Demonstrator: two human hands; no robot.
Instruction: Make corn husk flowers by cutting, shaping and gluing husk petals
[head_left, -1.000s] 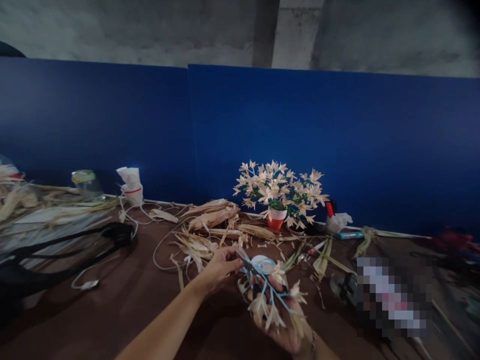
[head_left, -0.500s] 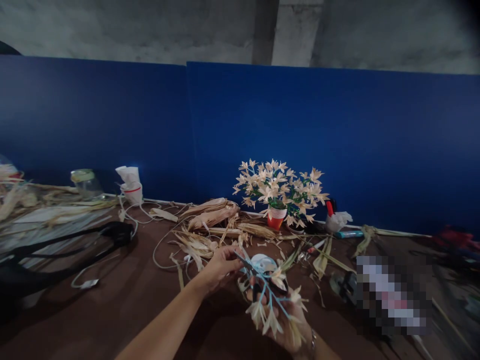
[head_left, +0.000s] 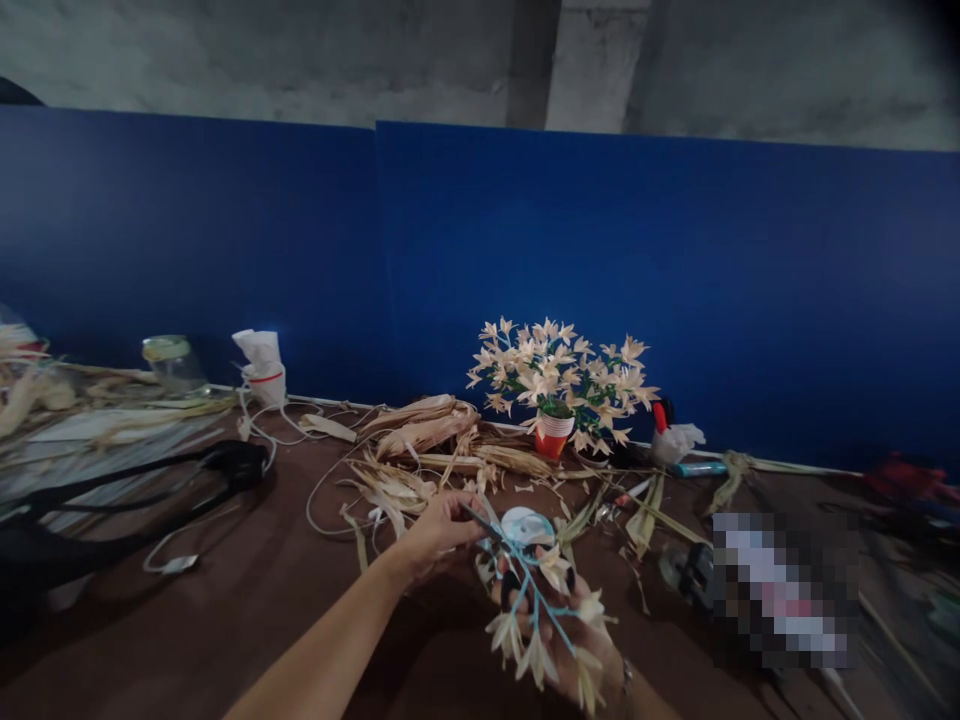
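Observation:
My left hand [head_left: 444,528] is closed in a pinch at the stem end of an artificial flower spray [head_left: 534,580], which has pale petals and light-blue wrapped stems. The spray hangs to the right and downward, across the front of my right hand [head_left: 559,650]. That hand is wrapped round black-handled scissors [head_left: 487,524], their blades pointing left to my left fingertips by the stem. The flowers hide part of the handles and the right fingers. Just behind the blades lies a white roll of tape [head_left: 528,526] with a light-blue edge.
Dried husks [head_left: 427,428] heap behind my hands, beside a red-and-white cup of finished flowers [head_left: 553,432]. A black strap-like object [head_left: 232,465] lies left, near a white cable and a glass jar [head_left: 172,362]. A teal object [head_left: 699,468] lies right. A blue partition [head_left: 525,230] stands behind.
The flower spray has dipped slightly downward, and its blossoms have shifted a little. Both hands stay in nearly the same place, with the scissors at the stem.

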